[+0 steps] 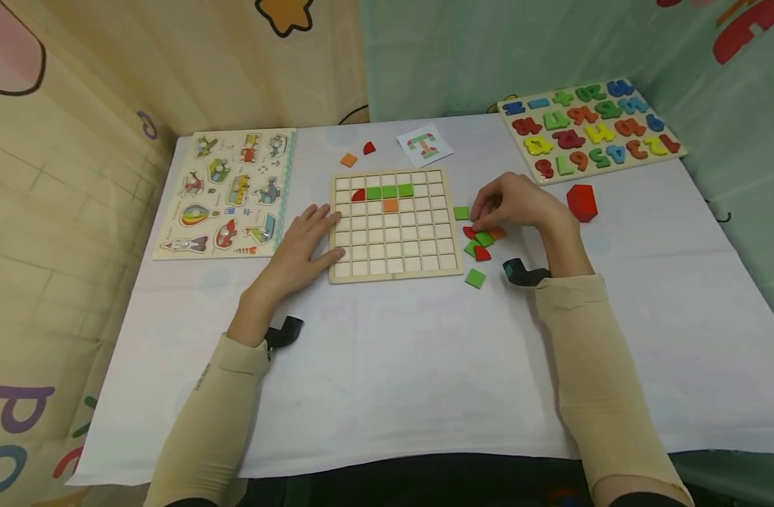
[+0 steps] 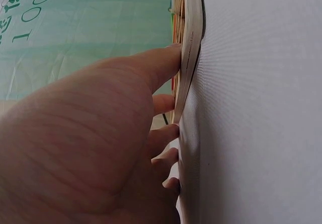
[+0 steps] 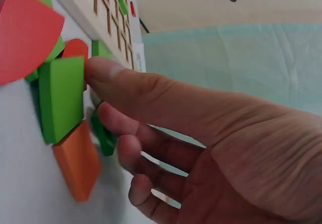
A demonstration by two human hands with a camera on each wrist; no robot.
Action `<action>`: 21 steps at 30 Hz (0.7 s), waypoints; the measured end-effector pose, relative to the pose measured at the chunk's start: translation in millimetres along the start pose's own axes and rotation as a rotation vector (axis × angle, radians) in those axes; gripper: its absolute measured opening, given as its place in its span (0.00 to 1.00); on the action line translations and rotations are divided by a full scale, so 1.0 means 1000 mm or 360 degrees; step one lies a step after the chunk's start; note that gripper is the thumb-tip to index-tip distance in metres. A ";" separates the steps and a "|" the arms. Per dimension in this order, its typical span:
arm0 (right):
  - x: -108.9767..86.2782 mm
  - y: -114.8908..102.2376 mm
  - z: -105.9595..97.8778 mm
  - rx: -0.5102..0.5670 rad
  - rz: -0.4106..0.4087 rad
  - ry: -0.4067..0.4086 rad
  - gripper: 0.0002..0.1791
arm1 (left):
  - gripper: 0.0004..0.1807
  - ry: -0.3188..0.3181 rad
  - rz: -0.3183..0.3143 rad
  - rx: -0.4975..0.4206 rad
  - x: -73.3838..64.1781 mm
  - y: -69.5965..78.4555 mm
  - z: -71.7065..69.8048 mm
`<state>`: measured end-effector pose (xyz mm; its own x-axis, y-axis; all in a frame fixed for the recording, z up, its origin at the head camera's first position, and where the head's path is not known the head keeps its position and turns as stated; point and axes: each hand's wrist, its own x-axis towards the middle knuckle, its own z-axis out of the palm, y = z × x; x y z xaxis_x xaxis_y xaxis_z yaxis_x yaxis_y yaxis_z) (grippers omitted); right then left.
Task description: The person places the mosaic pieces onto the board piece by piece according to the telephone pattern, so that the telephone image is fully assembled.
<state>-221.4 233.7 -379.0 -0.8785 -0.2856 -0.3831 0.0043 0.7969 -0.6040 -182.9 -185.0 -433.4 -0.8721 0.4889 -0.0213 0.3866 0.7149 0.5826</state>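
A wooden grid board (image 1: 395, 277) lies mid-table. Its upper part holds a red quarter-round tile (image 1: 358, 195), three green square tiles (image 1: 389, 191) in a row, and an orange tile (image 1: 390, 205) below. My left hand (image 1: 301, 243) rests at the board's left side, fingers spread and thumb on the frame. Over a small pile right of the board is my right hand (image 1: 516, 204), fingers bent, thumb and forefinger apart. The thumb tip is right at a red tile (image 3: 75, 49), close to a green tile (image 3: 63, 98). A darker green piece (image 3: 103, 133) is by the fingers, hidden from the head view.
Single green tiles (image 1: 475, 278) flank the pile. Behind the board are a card with a T pattern (image 1: 425, 144), an orange tile (image 1: 348, 160) and a red tile (image 1: 369, 148). Picture puzzle (image 1: 225, 193) left; number puzzle (image 1: 589, 130) and red block (image 1: 582, 203) right.
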 end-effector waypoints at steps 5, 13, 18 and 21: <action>-0.004 -0.011 -0.001 -0.0114 0.0048 -0.0046 0.13 | 0.40 -0.0006 -0.0004 -0.0010 0.000 0.000 0.000; -0.006 -0.023 0.002 -0.0230 0.0060 -0.0063 0.11 | 0.40 -0.0014 -0.0011 -0.0013 -0.001 0.001 -0.001; -0.004 -0.029 0.006 -0.0285 0.0053 -0.0049 0.12 | 0.40 -0.0014 -0.0015 -0.0006 -0.001 0.002 -0.002; -0.004 -0.032 0.009 -0.0307 0.0045 -0.0050 0.14 | 0.40 -0.0012 -0.0018 -0.0007 -0.001 0.002 -0.002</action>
<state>-213.5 204.5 -363.9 -0.8638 -0.2760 -0.4215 -0.0657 0.8912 -0.4489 -181.7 -184.9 -430.7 -0.8741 0.4846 -0.0341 0.3753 0.7182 0.5859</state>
